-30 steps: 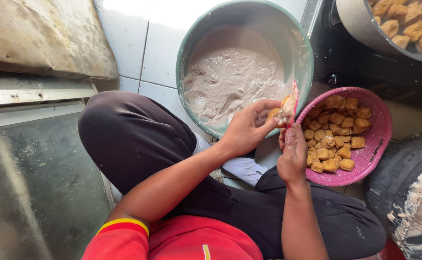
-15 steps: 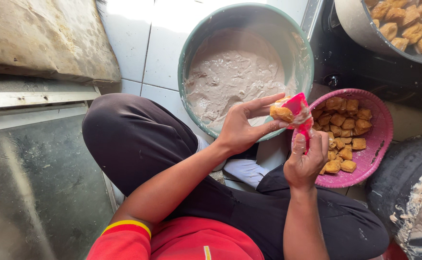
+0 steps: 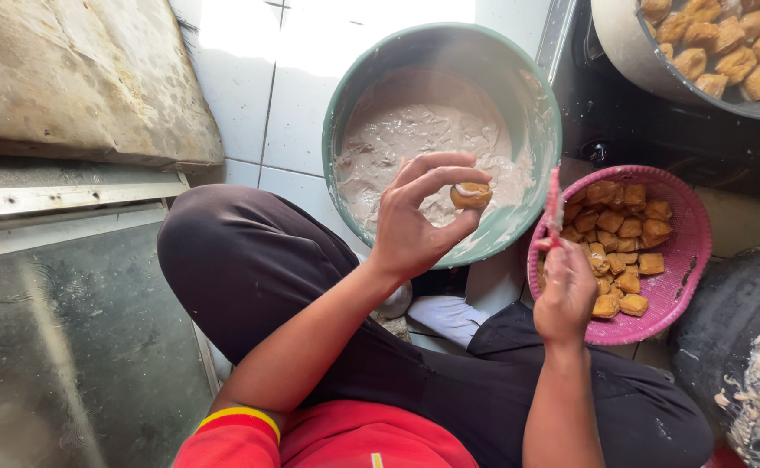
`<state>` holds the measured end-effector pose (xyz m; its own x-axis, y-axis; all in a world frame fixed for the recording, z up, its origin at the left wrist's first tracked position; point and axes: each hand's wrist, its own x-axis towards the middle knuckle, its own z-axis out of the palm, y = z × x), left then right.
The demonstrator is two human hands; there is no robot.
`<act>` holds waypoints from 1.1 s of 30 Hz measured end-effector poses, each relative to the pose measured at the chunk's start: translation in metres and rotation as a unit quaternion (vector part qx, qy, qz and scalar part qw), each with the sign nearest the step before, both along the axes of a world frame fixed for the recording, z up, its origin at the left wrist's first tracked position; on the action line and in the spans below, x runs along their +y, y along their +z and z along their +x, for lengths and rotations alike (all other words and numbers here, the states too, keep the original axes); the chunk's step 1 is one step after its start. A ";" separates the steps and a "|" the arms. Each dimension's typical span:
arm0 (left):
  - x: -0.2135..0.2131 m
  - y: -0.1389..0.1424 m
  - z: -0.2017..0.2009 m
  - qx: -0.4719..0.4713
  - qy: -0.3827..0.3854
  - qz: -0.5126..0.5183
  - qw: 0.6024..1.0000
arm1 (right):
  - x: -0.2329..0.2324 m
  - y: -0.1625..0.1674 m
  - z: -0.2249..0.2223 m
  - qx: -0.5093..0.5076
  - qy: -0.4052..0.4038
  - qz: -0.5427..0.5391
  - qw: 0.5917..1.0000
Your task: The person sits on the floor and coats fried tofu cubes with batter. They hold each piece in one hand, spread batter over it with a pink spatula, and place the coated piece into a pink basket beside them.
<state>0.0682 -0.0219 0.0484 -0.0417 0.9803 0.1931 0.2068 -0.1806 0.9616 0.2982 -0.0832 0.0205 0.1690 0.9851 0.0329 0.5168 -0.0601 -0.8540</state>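
Observation:
My left hand (image 3: 419,217) pinches a small golden fried tofu puff (image 3: 471,194) between thumb and fingers, over the near rim of a green bowl (image 3: 345,117) filled with pale grey-pink paste (image 3: 414,139). My right hand (image 3: 566,290) grips a thin red tool (image 3: 554,206), pointing up, above the left edge of a pink basket (image 3: 692,234). The basket holds several fried tofu puffs (image 3: 627,234). I sit cross-legged in black trousers (image 3: 250,269) on the floor.
A grey pot (image 3: 631,52) with several more fried puffs sits at the top right. White floor tiles (image 3: 241,78) lie left of the bowl, a worn slab (image 3: 68,78) at the top left, a dark metal surface (image 3: 68,347) below it, and a black tub (image 3: 735,321) at the right.
My hands have separated. The left hand carried the puff left over the green bowl; the right hand kept the red tool and stayed over the pink basket's edge.

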 end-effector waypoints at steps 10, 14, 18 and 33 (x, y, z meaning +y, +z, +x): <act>0.002 0.001 0.002 0.082 -0.038 0.090 0.992 | -0.013 0.026 -0.003 -0.100 0.081 0.019 0.991; -0.002 0.008 0.001 -0.048 -0.115 0.034 0.992 | -0.009 -0.003 0.003 0.279 0.020 -0.173 0.944; -0.011 0.007 0.021 -0.083 -0.192 -0.033 0.977 | -0.027 -0.033 -0.006 0.402 0.015 -0.079 0.912; -0.016 0.033 0.020 -0.047 -0.193 0.018 0.980 | 0.142 0.082 0.093 0.200 -0.092 0.141 0.965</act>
